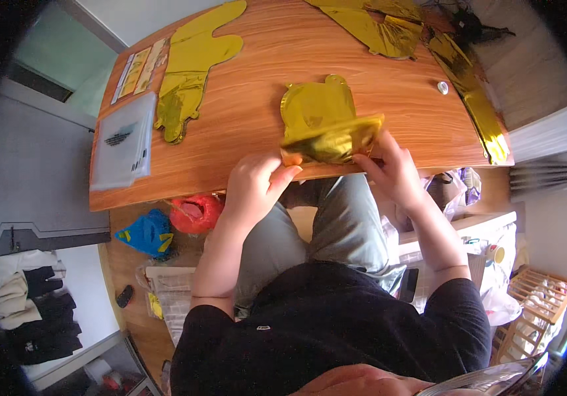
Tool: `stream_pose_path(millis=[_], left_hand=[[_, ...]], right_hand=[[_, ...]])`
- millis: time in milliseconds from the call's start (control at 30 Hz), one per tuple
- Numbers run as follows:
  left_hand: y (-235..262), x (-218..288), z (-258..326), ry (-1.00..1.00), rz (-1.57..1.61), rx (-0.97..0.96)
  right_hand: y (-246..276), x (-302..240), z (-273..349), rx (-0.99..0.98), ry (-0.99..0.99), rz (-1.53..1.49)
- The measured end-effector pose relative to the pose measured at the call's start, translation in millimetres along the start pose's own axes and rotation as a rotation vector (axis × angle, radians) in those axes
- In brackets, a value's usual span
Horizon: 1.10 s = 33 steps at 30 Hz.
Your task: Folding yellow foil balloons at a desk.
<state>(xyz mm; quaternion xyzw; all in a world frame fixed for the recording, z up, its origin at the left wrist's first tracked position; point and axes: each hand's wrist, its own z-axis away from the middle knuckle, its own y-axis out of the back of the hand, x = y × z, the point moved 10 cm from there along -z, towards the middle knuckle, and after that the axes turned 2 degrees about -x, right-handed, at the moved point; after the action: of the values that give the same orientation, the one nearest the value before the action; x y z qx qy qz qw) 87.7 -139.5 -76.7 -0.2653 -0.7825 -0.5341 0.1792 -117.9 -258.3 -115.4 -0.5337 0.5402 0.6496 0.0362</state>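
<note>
A flat gold foil balloon (316, 105) lies near the front edge of the wooden table, with rounded tabs at its far end. Its near part is lifted and bent up into a crinkled flap (331, 146). My left hand (255, 183) pinches the flap's left corner between thumb and fingers. At the right end, my right hand (389, 166) grips the same foil, thumb toward the middle. Both hands are closed on it just over the table edge.
More flat gold foil balloons lie at the table's left (194, 63), far right (389, 33) and right edge (471, 92). Clear plastic bags (121, 142) are stacked at the left. A small roll (442, 87) sits at the right. Blue (146, 234) and red bags (197, 212) rest below.
</note>
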Motion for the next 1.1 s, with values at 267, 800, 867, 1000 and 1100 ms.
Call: stream_pose_path(millis=[267,800,867,1000,1100], left_hand=[[-6.8,-29.7,2.0,0.338,0.315,0.128],[3.4,-5.0,-1.6,0.08,0.274,-0.069],[-2.1,13.3,1.2,-0.127,0.029,-0.125],[-9.6,23.7,6.3,-0.26,-0.132,-0.056],[-16.3,23.3,6.9,-0.248,-0.242,-0.104]], right_hand=[[15.4,-36.6,-13.3,0.108,-0.056,-0.154],[6.4,-49.0,-4.0,-0.107,0.106,-0.195],[4.1,-63.5,-2.5,-0.146,0.272,-0.015],[-2.8,-70.3,3.2,-0.127,0.394,0.194],[-7.8,-73.3,6.2,-0.139,0.42,0.255]])
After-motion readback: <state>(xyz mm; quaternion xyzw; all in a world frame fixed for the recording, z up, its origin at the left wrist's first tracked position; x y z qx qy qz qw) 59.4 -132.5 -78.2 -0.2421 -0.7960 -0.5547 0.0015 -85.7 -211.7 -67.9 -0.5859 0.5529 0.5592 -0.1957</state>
